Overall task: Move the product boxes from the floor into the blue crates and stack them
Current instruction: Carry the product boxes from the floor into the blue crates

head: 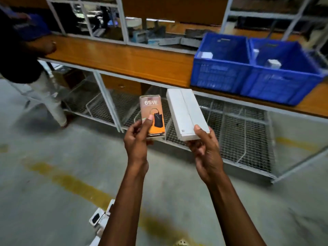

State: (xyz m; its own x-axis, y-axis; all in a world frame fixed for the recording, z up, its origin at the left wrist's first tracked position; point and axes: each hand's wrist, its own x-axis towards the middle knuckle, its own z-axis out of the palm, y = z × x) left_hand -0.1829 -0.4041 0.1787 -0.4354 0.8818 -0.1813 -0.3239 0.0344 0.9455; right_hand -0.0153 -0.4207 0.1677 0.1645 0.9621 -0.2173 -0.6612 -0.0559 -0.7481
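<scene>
1. Orange box (153, 118), marked "65W": it stands upright in the left hand (137, 139), with the thumb across its front and the fingers curled behind it.
2. The right hand (204, 148) grips the near end of a plain white box (187, 113), thumb on top and fingers underneath. The box slants away toward the surface.
3. Both hands are raised close together over the grey floor (53, 157), in front of the wooden surface (124, 59).
4. On the surface to the right, the left crate (220, 73) and right crate (284, 86), both blue, sit side by side.
5. Each crate holds what look like small white boxes (206, 55), though blur makes them hard to read.
6. More floor boxes (99, 217) lie beside the left forearm, partly hidden.
7. A wire-mesh shelf (239, 135) runs under the surface.
8. Another person (21, 59) stands at the left end.
</scene>
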